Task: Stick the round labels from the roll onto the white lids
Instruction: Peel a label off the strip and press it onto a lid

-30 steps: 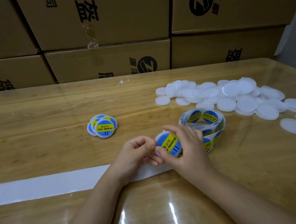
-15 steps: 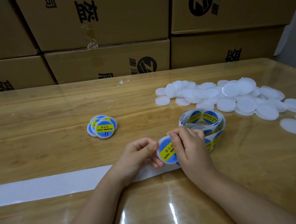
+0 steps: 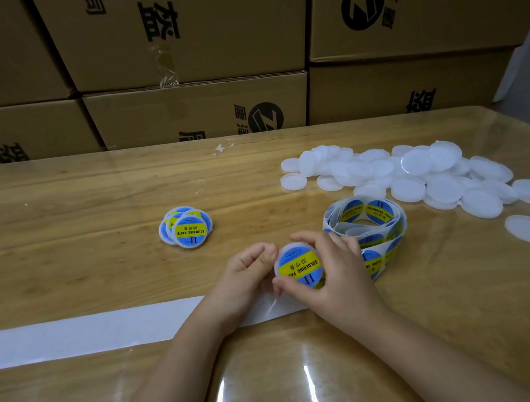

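A white lid (image 3: pixel 298 266) bearing a round blue-and-yellow label is held between both hands just above the table. My left hand (image 3: pixel 248 276) grips its left edge with curled fingers. My right hand (image 3: pixel 336 270) curls round its right and lower edge, thumb under the label. The label roll (image 3: pixel 369 222) lies loosely coiled right behind my right hand. A heap of plain white lids (image 3: pixel 418 178) spreads across the right of the table. A small pile of labelled lids (image 3: pixel 186 228) sits to the left of centre.
A long strip of empty white backing paper (image 3: pixel 91 333) runs from under my hands to the left edge. Stacked cardboard boxes (image 3: pixel 195 110) wall off the back of the glossy wooden table (image 3: pixel 61 206). A scrap of tape (image 3: pixel 223 148) lies near the boxes.
The labelled lid has been turned in my hands, so its label now faces up flat; my right fingers have slid off its face to its rim.
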